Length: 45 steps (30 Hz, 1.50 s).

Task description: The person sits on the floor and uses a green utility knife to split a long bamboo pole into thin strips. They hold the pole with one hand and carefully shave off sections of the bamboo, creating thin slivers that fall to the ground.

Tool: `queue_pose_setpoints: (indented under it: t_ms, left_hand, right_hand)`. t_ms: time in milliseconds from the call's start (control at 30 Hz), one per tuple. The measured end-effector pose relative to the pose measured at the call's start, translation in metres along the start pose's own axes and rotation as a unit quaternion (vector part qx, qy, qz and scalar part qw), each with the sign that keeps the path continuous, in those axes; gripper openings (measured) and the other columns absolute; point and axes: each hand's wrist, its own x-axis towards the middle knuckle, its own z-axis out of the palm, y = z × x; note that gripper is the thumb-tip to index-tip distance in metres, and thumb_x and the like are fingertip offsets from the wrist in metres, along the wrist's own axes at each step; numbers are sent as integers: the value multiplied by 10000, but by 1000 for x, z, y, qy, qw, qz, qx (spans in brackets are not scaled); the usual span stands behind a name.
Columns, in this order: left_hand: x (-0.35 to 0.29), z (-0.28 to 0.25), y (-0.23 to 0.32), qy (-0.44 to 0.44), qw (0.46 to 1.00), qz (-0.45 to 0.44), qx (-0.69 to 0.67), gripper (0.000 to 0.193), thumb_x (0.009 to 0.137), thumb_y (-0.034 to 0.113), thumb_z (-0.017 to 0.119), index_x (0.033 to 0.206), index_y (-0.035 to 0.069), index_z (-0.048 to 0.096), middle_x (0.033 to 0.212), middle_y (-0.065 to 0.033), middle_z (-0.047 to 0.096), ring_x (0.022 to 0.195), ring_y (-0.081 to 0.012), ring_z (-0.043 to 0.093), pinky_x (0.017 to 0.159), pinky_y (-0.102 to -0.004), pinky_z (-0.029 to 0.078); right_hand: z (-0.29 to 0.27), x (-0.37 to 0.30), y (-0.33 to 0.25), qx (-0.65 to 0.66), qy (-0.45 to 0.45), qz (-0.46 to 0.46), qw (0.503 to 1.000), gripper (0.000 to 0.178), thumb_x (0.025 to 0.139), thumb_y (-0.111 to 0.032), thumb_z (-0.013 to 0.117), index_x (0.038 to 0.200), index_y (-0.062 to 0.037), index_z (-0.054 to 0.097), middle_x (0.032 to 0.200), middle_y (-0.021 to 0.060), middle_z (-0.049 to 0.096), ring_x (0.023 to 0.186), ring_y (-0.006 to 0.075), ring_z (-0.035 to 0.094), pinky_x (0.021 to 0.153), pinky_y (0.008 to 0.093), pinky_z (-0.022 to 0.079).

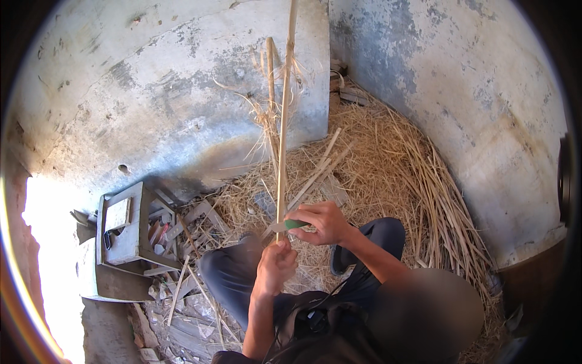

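Gripping a long, narrow, pale wooden strip [283,158] near its lower end, mid-frame, the person's left hand [277,265] is closed; the right hand [322,222] clasps a green-handled knife [296,224], its blade across the strip. At frame left, an open-sided grey wooden cabinet [130,244] contains jumbled reddish and pale scraps [159,233], any lettering too small to read.

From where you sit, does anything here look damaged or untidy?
Yes: the left-hand wall looks damaged, patchy and discoloured. Tangled pale shavings lie strewn below, and scraps sit jumbled beside the small grey cabinet.
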Motion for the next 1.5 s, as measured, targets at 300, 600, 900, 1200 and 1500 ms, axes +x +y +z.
queue_pose_setpoints:
  t_ms: [300, 600, 900, 1200, 1500]
  left_hand:
    - [1, 0, -1, 24, 997, 39, 69, 264, 1072, 300, 437, 863, 140, 413, 589, 85, 282, 458, -20, 233, 398, -233, 163]
    - [-4, 1, -2, 52, 993, 37, 104, 286, 1076, 306, 443, 843, 147, 394, 594, 87, 295, 471, -24, 239, 415, -245, 161]
    - [-8, -9, -4, 47, 991, 41, 122, 293, 1077, 300, 450, 831, 152, 389, 597, 87, 292, 465, -27, 239, 410, -249, 168]
    - [-11, -11, -5, 44, 990, 43, 129, 279, 1083, 278, 437, 834, 157, 397, 596, 88, 297, 460, -25, 236, 406, -248, 172]
    - [-19, -14, -13, 37, 986, 39, 157, 255, 1074, 262, 431, 841, 164, 399, 621, 84, 324, 491, -29, 274, 433, -243, 205]
  right_hand:
    - [0, 3, -9, -33, -2, 27, 999, 286, 884, -306, 807, 1091, -109, 798, 881, 19, 769, 656, 206, 718, 564, 330, 554]
    - [3, 2, -5, -55, 1, 21, 998, 287, 882, -308, 814, 1093, -114, 802, 891, 7, 773, 667, 191, 724, 567, 326, 561]
    - [4, 4, -6, -58, 4, 15, 998, 300, 885, -311, 816, 1109, -111, 798, 863, 5, 750, 637, 183, 698, 556, 326, 550]
    - [4, 4, -7, -69, 7, 8, 998, 315, 882, -316, 822, 1119, -110, 797, 830, 2, 727, 615, 173, 680, 541, 323, 536]
    - [1, 4, 12, -37, 67, 61, 995, 303, 903, -299, 813, 1143, -115, 791, 891, 30, 764, 639, 180, 710, 553, 316, 551]
